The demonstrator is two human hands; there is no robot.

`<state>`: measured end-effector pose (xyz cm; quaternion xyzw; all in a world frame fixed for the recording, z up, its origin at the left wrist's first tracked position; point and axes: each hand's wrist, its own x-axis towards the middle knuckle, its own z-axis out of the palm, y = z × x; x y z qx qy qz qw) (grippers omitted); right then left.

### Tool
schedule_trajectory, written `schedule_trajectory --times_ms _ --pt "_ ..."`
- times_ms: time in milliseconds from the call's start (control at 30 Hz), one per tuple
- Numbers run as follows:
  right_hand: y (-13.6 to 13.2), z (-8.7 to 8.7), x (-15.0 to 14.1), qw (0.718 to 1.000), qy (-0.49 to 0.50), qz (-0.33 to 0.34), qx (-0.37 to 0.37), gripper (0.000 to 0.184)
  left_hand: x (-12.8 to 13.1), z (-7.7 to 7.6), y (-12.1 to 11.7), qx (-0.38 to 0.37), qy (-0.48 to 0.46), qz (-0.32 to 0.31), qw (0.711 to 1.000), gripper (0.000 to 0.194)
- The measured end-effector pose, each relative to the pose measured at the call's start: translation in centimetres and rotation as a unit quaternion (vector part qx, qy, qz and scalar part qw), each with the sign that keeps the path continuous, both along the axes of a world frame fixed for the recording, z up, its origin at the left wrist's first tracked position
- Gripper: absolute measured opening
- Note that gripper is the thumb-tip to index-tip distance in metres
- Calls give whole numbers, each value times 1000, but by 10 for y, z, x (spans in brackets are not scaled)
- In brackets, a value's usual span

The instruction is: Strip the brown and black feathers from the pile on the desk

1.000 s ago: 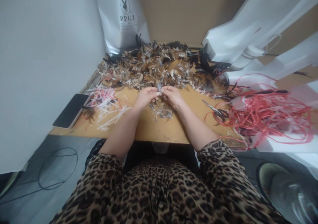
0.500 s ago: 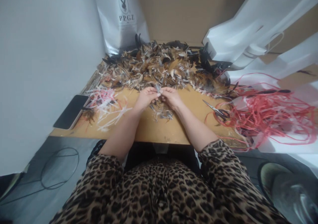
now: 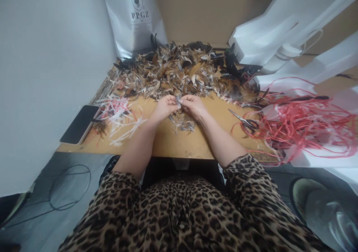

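Observation:
My left hand (image 3: 166, 107) and my right hand (image 3: 192, 106) meet over the middle of the table, thumbs and fingers pinched together. Between their fingertips is a small greyish feather (image 3: 178, 98), partly covered by the fingers. Just below the hands lies a loose scatter of pale grey feather bits (image 3: 182, 123) on the tabletop. Right behind them spreads a big heap of brown, cream and black feathers (image 3: 179, 71).
Scissors (image 3: 246, 122) lie right of my arms, beside a tangle of red plastic strips (image 3: 304, 129). On the left are white and pink strips (image 3: 116, 112) and a phone (image 3: 80, 124). A silver bag (image 3: 137, 24) stands behind; white sheeting (image 3: 260, 39) hangs at right.
The hands stay together at nearly the same place, with slight finger movement around the feather. The whole view has shifted slightly.

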<state>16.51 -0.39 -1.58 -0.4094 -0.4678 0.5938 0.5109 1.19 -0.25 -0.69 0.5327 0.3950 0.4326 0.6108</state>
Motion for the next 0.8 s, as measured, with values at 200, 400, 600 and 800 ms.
schedule_trajectory --times_ms 200,400,600,800 --pt "-4 6 -5 999 -28 -38 18 36 -2 0 1 -34 -9 11 999 32" --pt "-5 6 -6 997 -46 -50 35 30 -8 1 2 -66 -5 -4 998 26" --pt "2 -6 4 961 -253 -67 89 19 -18 11 8 -57 -99 121 986 21" --pt "-6 -2 2 830 -534 12 162 11 -17 10 8 -62 -95 128 985 20"
